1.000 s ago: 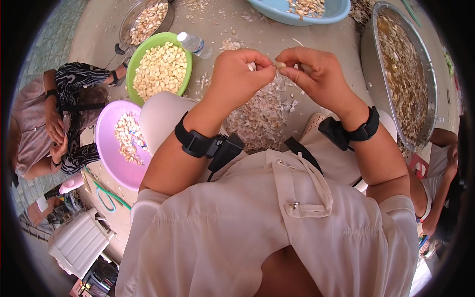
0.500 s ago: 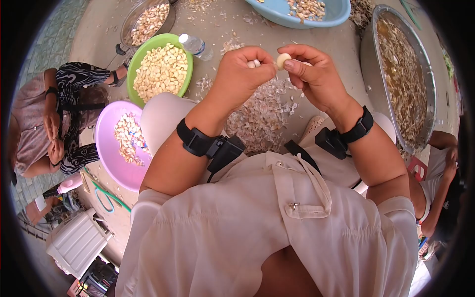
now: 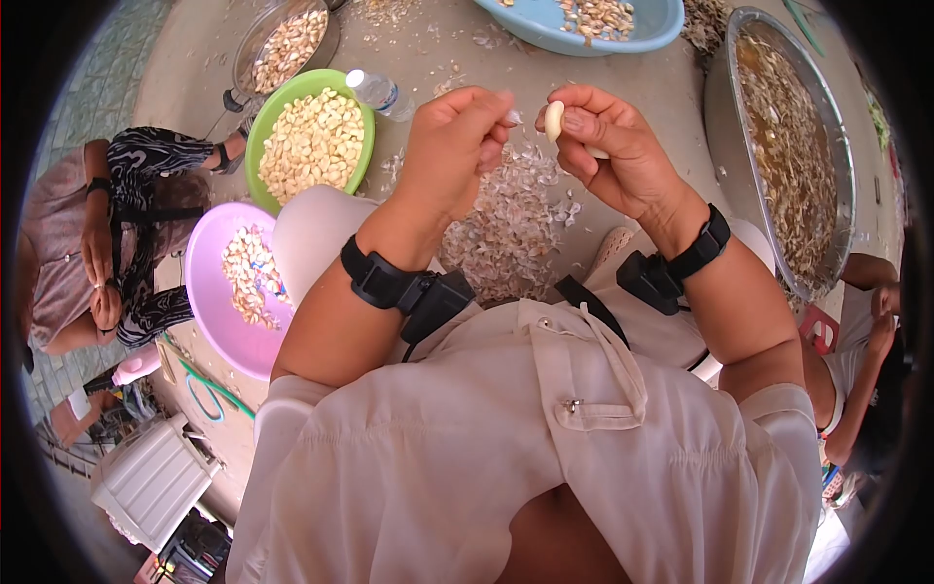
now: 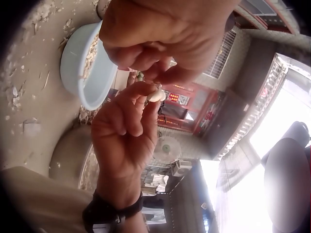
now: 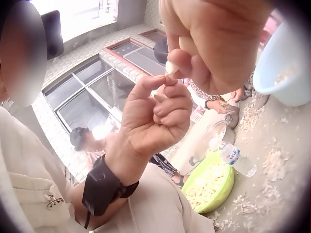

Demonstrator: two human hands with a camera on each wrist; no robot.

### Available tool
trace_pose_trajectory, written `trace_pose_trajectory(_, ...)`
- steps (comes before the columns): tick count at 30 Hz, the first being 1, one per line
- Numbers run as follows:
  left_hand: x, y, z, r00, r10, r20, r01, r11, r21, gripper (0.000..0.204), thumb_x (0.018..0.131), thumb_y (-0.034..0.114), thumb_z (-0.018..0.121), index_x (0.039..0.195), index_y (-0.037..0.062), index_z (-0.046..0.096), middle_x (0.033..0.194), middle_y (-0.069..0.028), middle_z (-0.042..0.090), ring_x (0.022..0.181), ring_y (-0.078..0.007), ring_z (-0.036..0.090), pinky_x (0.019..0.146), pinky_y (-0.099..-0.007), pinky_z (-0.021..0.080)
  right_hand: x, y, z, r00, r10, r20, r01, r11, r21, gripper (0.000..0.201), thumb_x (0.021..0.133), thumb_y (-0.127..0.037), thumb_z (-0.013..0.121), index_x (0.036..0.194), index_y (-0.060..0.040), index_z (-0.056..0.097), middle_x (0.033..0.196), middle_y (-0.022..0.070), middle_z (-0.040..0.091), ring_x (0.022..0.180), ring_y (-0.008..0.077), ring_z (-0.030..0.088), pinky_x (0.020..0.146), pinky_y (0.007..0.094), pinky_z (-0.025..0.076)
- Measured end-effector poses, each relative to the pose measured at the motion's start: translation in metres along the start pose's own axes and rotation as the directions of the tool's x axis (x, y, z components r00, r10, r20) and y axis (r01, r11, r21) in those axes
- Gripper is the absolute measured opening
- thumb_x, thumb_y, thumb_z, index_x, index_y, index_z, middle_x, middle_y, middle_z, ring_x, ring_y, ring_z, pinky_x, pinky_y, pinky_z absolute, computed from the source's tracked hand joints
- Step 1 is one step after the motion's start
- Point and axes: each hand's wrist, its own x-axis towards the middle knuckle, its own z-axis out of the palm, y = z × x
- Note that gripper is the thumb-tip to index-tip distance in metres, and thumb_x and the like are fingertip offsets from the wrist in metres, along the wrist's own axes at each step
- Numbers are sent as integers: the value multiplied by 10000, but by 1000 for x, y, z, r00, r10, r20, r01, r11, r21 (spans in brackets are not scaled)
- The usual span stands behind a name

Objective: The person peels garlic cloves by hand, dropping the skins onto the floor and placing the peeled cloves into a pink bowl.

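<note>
In the head view my right hand (image 3: 621, 146) pinches a peeled garlic clove (image 3: 555, 121) between thumb and forefinger. Another pale clove (image 3: 596, 153) shows under its thumb, against the curled fingers. My left hand (image 3: 449, 151) is a short way to the left, its fingers curled and a whitish flake of garlic skin (image 3: 513, 117) at the blurred fingertips. The left wrist view shows the clove (image 4: 155, 95) at the right fingertips, close under the left hand. Below both hands, a heap of papery garlic skins (image 3: 506, 224) covers the ground.
A green basin (image 3: 362, 161) of peeled cloves and a pink basin (image 3: 209, 292) of unpeeled ones stand at left, near a water bottle (image 3: 375, 90). A blue basin (image 3: 584, 44) is at the top, a large metal tub (image 3: 720, 127) at right. Other people (image 3: 68, 234) sit either side.
The hands have drawn apart, the left moving slightly left and turning. The clove in the right fingers has turned to show its long side. The cloves seen in the left hand before are now hidden.
</note>
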Motion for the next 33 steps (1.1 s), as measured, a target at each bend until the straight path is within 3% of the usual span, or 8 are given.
trace_pose_trajectory(4,1,0,3,992,51,-116,-53,998,-15,118,776,105,640,809,5,589,616,6,498,456,-26,353,406,-168,251,-1,-1,-4,999,-17,31,19,998,-67,266,828,-102,574,1085,-40,548,899,44,594,514,58,432,530,194,375)
trace_pose_trajectory(8,-5,0,2,988,152,19,-153,958,243,142,765,101,658,862,7,613,672,2,521,522,-56,429,469,-176,334,-2,-3,0,998,-55,-6,54,997,-62,257,812,-40,584,1065,-5,563,856,39,585,523,46,474,484,156,394)
trace_pose_trajectory(13,-9,-3,10,900,408,156,-399,622,674,153,675,109,726,770,17,648,654,-23,559,588,-101,516,549,-218,424,-1,-1,2,992,-116,-42,113,990,-83,256,802,-31,595,1055,0,564,892,50,594,539,47,469,476,160,387)
trace_pose_trajectory(16,-6,-4,11,842,497,209,-473,495,729,149,662,109,722,757,18,652,653,-49,579,576,-118,526,548,-241,428,-1,3,5,983,-161,-86,150,981,-119,219,802,-36,598,1017,-5,573,887,51,601,545,52,467,471,164,379)
trace_pose_trajectory(25,-7,-6,9,884,424,198,-413,510,754,94,738,71,638,782,-12,635,716,-27,591,625,-66,501,560,-205,398,-2,7,10,957,-238,-167,152,899,-410,178,784,-80,636,947,-22,594,781,28,604,541,43,456,461,160,366)
trace_pose_trajectory(28,-6,-6,10,902,414,124,-367,581,726,71,676,66,606,716,9,620,633,-58,586,579,-129,540,546,-245,430,-3,8,11,962,-231,-148,134,865,-484,184,783,-89,640,948,-17,601,789,27,608,544,37,458,456,158,366)
trace_pose_trajectory(31,-6,-6,6,935,330,130,-322,637,700,84,749,79,610,792,8,626,697,16,582,598,-27,478,517,-182,379,-3,6,14,969,-201,-144,99,849,-519,194,789,-90,633,965,-15,605,776,19,604,536,34,452,461,156,366)
trace_pose_trajectory(33,-7,-5,6,945,306,121,-304,672,675,88,755,77,610,807,8,627,702,22,579,602,-22,478,518,-174,373,-4,5,15,975,-175,-137,87,868,-489,196,795,-91,626,973,-12,605,768,15,601,527,34,447,457,157,360)
